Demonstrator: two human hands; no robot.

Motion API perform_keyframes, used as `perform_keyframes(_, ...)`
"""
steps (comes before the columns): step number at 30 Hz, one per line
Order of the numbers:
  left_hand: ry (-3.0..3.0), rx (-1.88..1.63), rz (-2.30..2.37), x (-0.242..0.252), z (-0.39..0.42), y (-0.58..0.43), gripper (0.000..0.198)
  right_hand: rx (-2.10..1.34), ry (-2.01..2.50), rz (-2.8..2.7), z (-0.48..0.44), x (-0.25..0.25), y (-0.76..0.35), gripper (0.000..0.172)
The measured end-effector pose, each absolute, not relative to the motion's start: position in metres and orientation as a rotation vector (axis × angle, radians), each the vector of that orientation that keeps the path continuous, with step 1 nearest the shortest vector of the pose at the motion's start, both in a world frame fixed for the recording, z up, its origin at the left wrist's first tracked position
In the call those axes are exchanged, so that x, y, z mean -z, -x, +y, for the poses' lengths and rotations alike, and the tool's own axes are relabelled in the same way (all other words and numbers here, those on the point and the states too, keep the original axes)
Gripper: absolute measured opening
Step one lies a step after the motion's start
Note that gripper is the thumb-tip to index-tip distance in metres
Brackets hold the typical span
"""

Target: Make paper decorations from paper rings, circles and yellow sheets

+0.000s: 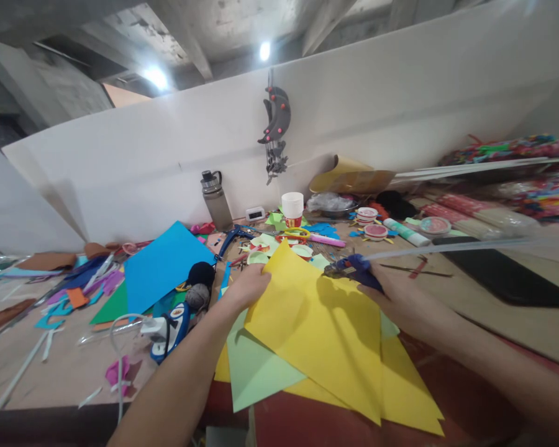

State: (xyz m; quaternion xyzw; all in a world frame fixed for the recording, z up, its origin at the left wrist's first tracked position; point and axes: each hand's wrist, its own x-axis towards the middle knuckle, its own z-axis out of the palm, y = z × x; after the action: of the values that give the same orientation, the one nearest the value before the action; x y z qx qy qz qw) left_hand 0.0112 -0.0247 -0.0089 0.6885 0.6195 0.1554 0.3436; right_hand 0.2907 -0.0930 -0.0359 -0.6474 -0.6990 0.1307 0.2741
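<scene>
My left hand [253, 287] pinches the upper left edge of a yellow paper sheet [317, 329], which is raised and tilted toward me. In my right hand [382, 287] is a dark blue hot glue gun [354, 266], with a long clear glue stick [447, 248] reaching out to the right. Its dark metal nozzle points left over the sheet's top edge; whether it touches the paper I cannot tell. Beneath the raised sheet lie a pale green sheet [256, 366] and more yellow sheets [407, 391].
Left of my hands are a blue sheet [163, 267], a white plug on a blue power strip [170, 332] and scraps. Behind stand a grey bottle [217, 202] and white paper cups [292, 205], with yellow-handled scissors [297, 233] nearby. A black flat case [507, 270] lies right.
</scene>
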Motion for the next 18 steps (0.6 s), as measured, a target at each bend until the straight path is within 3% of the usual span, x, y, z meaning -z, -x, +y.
perform_keyframes(13,-1.814,-0.368,1.648,0.006,-0.024,-0.011,0.018,-0.352,1.815,-1.973,-0.087,0.039,-0.288,0.027)
perform_keyframes(18,-1.816,-0.364,1.653,0.005,-0.025,-0.012,0.018,-0.421,1.74,-1.969,-0.084,0.042,-0.285,0.023)
